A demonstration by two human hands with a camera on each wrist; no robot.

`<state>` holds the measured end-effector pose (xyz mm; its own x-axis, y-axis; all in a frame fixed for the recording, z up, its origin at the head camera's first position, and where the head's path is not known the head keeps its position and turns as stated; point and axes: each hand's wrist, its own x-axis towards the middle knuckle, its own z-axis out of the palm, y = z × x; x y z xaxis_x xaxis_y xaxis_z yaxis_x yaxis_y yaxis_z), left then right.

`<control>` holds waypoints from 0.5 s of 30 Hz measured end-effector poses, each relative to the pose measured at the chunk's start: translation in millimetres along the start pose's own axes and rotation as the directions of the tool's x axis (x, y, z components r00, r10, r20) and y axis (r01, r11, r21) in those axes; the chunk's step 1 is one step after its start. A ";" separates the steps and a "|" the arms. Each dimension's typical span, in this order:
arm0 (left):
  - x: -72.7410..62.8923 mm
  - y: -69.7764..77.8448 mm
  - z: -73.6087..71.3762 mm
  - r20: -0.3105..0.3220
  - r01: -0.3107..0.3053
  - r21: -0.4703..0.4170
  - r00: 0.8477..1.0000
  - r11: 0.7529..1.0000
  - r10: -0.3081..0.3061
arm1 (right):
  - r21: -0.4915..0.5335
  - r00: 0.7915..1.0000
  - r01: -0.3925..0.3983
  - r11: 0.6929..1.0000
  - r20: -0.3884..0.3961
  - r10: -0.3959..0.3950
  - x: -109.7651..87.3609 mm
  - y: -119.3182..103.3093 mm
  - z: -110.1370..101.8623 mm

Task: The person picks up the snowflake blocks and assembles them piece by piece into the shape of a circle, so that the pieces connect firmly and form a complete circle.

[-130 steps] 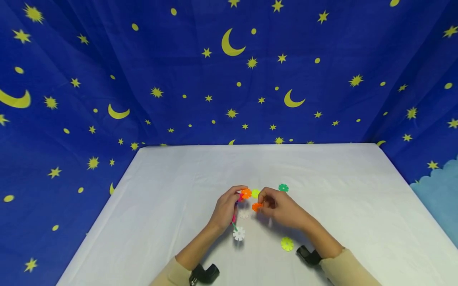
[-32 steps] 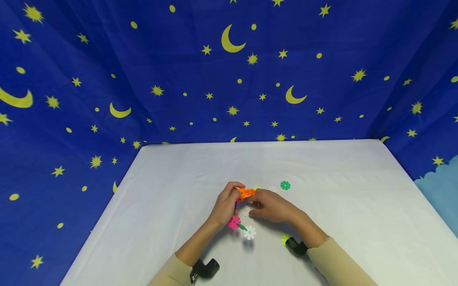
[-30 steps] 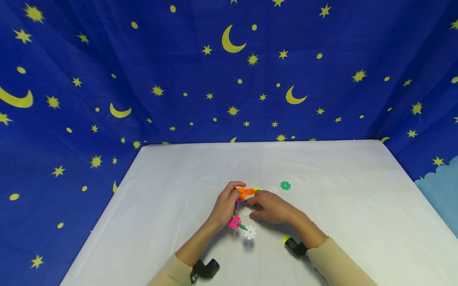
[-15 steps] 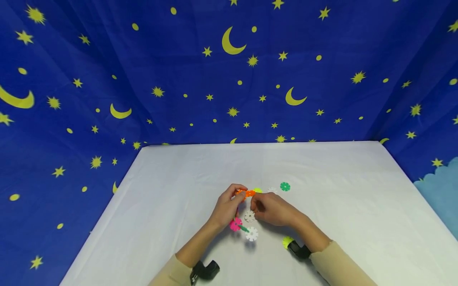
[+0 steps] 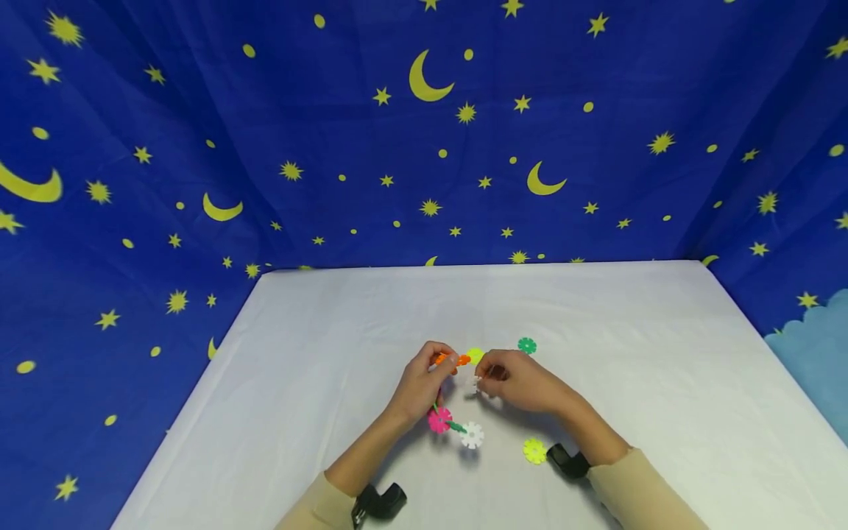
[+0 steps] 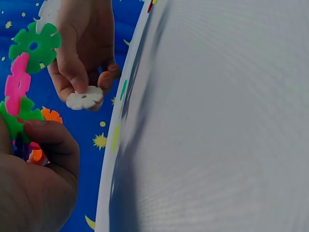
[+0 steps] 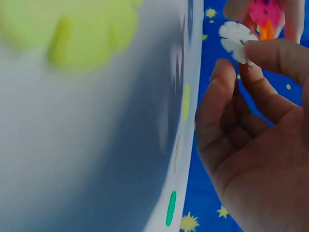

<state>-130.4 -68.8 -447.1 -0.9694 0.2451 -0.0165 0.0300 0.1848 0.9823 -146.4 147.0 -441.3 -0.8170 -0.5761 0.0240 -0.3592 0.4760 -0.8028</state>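
Note:
My left hand point(image 5: 419, 383) grips a chain of interlocked snowflake discs. Below its palm hang a pink disc point(image 5: 440, 420), a green disc point(image 6: 34, 46) and, at the end, a white disc point(image 5: 472, 435). At the chain's other end, an orange disc point(image 5: 464, 360) sticks out past the left fingertips. The discs in the middle, green, purple and pink, are partly covered by the fingers. To the right, apart from the chain, my right hand point(image 5: 523, 379) pinches a loose white snowflake disc point(image 7: 236, 41) between thumb and fingers, above the table.
On the white table point(image 5: 331, 331) lie a yellow disc point(image 5: 475, 355) and a green disc point(image 5: 527, 345) beyond the hands. Another yellow disc point(image 5: 535, 451) is near the right wrist's black camera mount point(image 5: 567, 462). A starry blue curtain point(image 5: 331, 132) hangs behind.
The orange disc formerly in my right hand is now on the chain. My right hand has since picked up the white disc that lay between the hands and moved slightly right.

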 end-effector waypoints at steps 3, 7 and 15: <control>-0.1 -1.1 -0.7 0.007 -0.009 0.003 1.000 1.000 0.009 | 0.078 0.999 -0.027 0.997 -0.016 0.028 -2.4 0.0 -5.5; -1.6 -1.9 -0.9 0.025 -0.015 -0.026 1.000 1.000 0.016 | 0.135 0.997 -0.047 0.990 -0.058 0.055 -3.5 -1.0 -10.4; -1.4 -2.2 0.8 0.061 -0.011 -0.055 0.998 0.998 0.014 | 0.301 0.979 -0.073 0.951 -0.162 0.127 -3.8 -2.4 -14.8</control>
<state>-129.0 -68.9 -449.4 -0.9522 0.3052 -0.0141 0.0268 0.1292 0.9913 -149.2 157.9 -430.7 -0.9183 -0.3954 0.0183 -0.1457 0.2947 -0.9444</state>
